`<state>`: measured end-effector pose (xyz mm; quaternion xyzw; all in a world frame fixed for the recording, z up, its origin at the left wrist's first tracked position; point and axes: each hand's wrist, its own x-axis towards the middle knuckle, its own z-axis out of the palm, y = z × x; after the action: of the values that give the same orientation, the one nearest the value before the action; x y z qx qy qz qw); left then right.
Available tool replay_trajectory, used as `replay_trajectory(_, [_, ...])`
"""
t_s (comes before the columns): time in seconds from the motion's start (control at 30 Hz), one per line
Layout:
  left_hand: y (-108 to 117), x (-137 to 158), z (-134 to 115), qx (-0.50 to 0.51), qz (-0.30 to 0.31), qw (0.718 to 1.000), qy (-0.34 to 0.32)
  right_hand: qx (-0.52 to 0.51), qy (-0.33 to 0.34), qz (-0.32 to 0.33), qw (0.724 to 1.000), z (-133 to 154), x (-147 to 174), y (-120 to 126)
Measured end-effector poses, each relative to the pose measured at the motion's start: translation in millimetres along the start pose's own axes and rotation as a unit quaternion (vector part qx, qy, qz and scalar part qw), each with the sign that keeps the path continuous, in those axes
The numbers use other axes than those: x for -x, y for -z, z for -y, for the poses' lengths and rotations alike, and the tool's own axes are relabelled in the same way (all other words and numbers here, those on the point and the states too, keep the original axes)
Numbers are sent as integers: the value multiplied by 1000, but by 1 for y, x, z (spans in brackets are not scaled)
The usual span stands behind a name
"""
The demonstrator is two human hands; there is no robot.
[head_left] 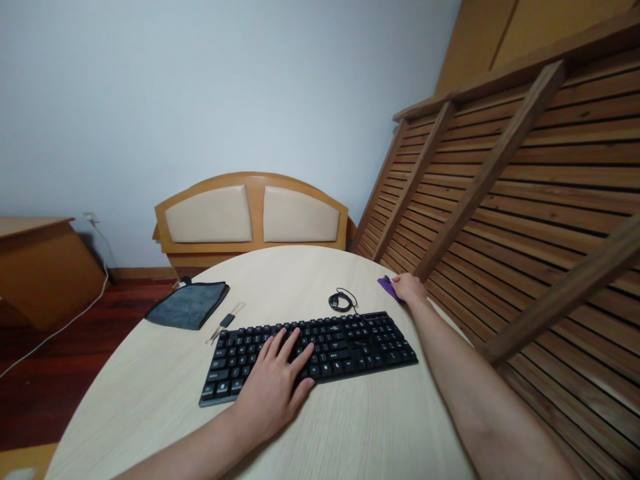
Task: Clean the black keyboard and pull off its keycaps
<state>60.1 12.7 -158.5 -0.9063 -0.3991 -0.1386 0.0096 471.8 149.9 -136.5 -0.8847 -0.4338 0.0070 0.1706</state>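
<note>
A black full-size keyboard [340,350] lies slightly tilted across the pale round table. My left hand [275,377] rests on its left half, fingers spread over the keys. At the table's right edge, my right hand [410,288] has its fingers closed on a small flat purple piece [389,287], perhaps cloth; the hand hides part of it. The keyboard's coiled black cable [341,301] lies behind its top edge. Near the keyboard's upper left corner is a small tool with a black handle and wire loops [228,320].
A folded grey cloth with dark edging [187,307] lies at the left of the round table [370,427]. Behind the table stands a padded wooden headboard [255,200]. A slatted wooden frame [500,200] leans close along the right side. A white cord [75,327] trails at left.
</note>
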Motion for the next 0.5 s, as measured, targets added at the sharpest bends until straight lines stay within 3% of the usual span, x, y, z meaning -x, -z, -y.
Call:
replay_trajectory(0.3, [4, 2, 2, 30, -3, 999, -18, 0, 64, -9, 998, 3, 21, 6])
replay_trajectory(0.5, [13, 2, -3, 37, 4, 999, -15, -33, 222, 23, 974, 41, 66, 14])
